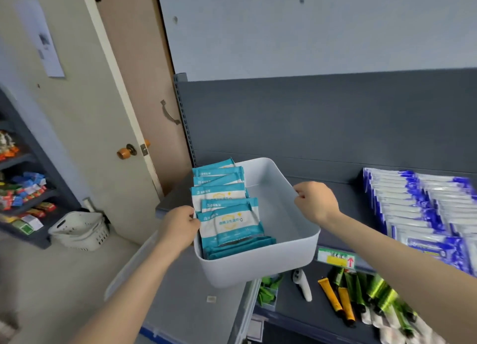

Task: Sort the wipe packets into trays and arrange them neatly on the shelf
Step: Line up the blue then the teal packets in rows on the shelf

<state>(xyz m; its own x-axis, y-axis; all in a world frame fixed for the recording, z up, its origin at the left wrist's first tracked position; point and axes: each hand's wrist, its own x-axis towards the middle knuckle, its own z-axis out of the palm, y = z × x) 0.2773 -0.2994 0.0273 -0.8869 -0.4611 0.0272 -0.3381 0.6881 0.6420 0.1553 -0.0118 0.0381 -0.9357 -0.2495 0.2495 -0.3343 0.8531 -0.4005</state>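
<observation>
we hold the tray [258,269] at the left end of the shelf [340,186], one hand on each long side. our left hand [178,227] has its fingers curled over the left rim, with the thumb against the nearest of the wipe packets [227,214]. our right hand [313,202] clasps the right rim farther back, fingers folded over the edge.

the teal and white packets stand in an overlapping row along the tray's left wall, leaning back, and the right half of the tray is bare. the tray's long axis runs away from us toward the shelf's grey back panel. its far end is over the shelf and its near end juts out past the front edge, above the price label [335,258]. we cannot tell whether the base rests on the shelf or hangs just above it.

in our judgement the coming move is a straight push along that axis, both hands sharing it. the load sits on the left hand's side. the row of blue packets [418,209] lies to the right, apart from the tray, so there is room to square it up. tubes [343,300] lie on the lower shelf beneath.
</observation>
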